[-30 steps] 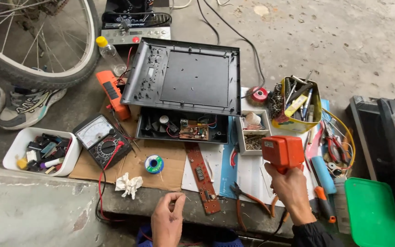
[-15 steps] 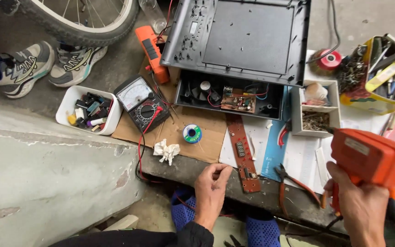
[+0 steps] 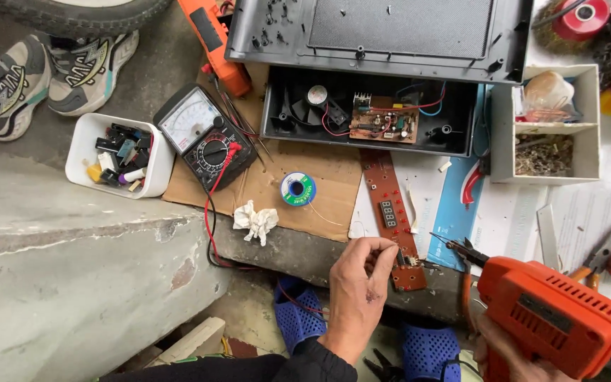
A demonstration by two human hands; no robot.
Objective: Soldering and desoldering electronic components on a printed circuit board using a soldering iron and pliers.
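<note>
Left hand (image 3: pixel 359 291) pinching the near end of a long red circuit board (image 3: pixel 393 216), fingertips closed on a small part at its lower edge. Board lying on the desk (image 3: pixel 291 244), running from the open black casing (image 3: pixel 369 113) toward the front edge. Right hand (image 3: pixel 510 354) wrapped tight around the handle of an orange soldering gun (image 3: pixel 549 315), tip pointing left, just beside the board. Solder spool (image 3: pixel 298 189), crumpled tissue (image 3: pixel 254 221) and analog multimeter (image 3: pixel 206 138) resting on cardboard (image 3: pixel 327 177) nearby.

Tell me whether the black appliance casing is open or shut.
Open. The black casing's lid is swung up and back, exposing the green circuit board and wiring inside the base.
</note>
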